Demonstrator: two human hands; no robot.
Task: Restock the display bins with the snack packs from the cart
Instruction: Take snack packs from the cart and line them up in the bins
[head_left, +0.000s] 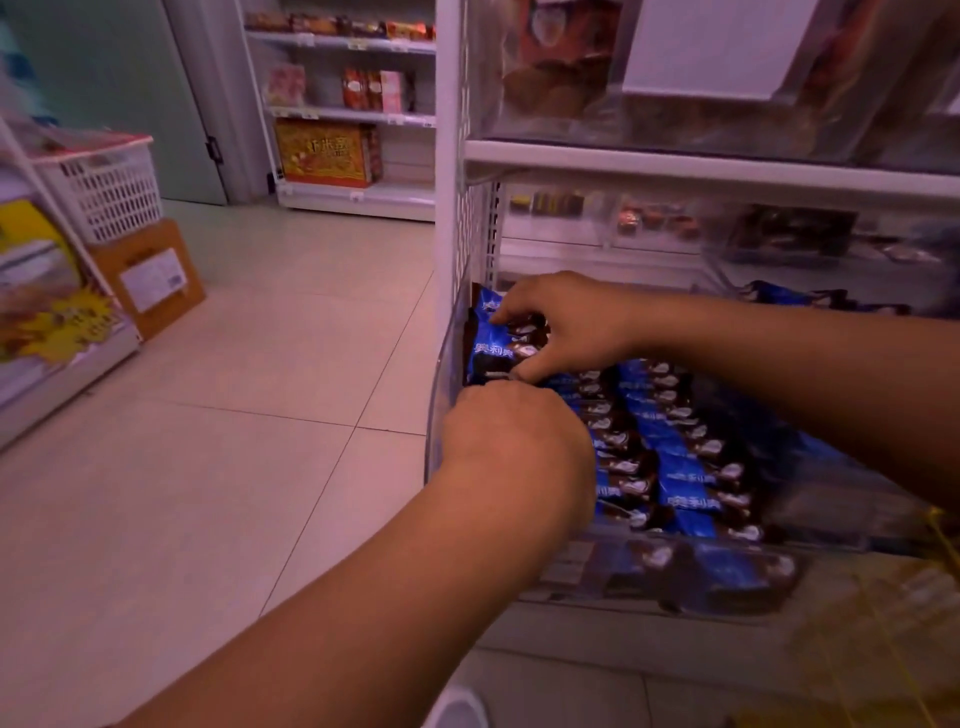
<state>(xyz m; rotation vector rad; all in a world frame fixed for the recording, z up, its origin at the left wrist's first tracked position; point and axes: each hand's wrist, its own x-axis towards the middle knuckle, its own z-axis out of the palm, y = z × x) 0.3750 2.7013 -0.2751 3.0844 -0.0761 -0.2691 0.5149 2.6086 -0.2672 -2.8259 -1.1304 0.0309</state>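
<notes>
A clear plastic display bin (441, 415) on a low shelf holds rows of blue snack packs (675, 457). At its far left end stand a few upright blue packs (488, 343). My right hand (566, 327) reaches in from the right and pinches these upright packs between curled fingers and thumb. My left hand (514, 431) comes from below, fingers curled down at the packs' lower edge beside the bin's left wall; its fingertips are hidden. The cart is not in view.
White shelving frame (449, 156) rises left of the bin, with more clear bins above. A tiled floor (260, 415) opens to the left. A white basket (104, 187) sits on a cardboard box (150, 280). Yellow netting (909, 649) shows at bottom right.
</notes>
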